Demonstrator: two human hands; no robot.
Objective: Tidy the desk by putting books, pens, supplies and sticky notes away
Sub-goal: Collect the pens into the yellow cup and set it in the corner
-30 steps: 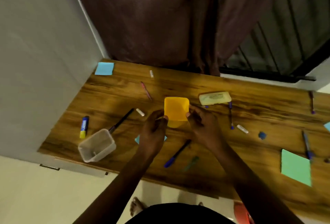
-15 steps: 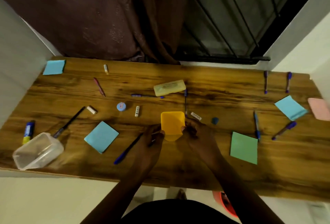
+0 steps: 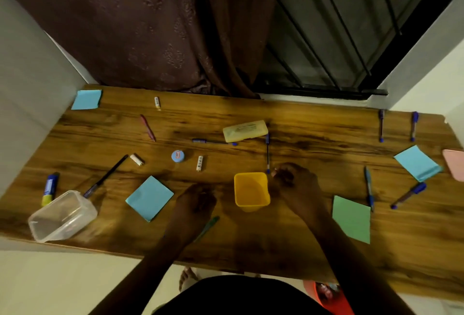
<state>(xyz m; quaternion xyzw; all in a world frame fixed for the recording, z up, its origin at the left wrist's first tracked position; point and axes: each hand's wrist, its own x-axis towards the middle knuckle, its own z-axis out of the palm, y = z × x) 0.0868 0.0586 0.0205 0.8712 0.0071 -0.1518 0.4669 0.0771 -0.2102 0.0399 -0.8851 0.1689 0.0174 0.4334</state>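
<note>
Right hand (image 3: pixel 293 181), fingers curled, sits at the near tip of the blue pen (image 3: pixel 268 154); contact cannot be confirmed. Pinch the barrel and lower it upright into the adjacent yellow cup (image 3: pixel 251 190).

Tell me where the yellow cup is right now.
Head view: the yellow cup stands upright mid-desk, between the left hand and the right hand, with the green sticky note farther right.
</note>
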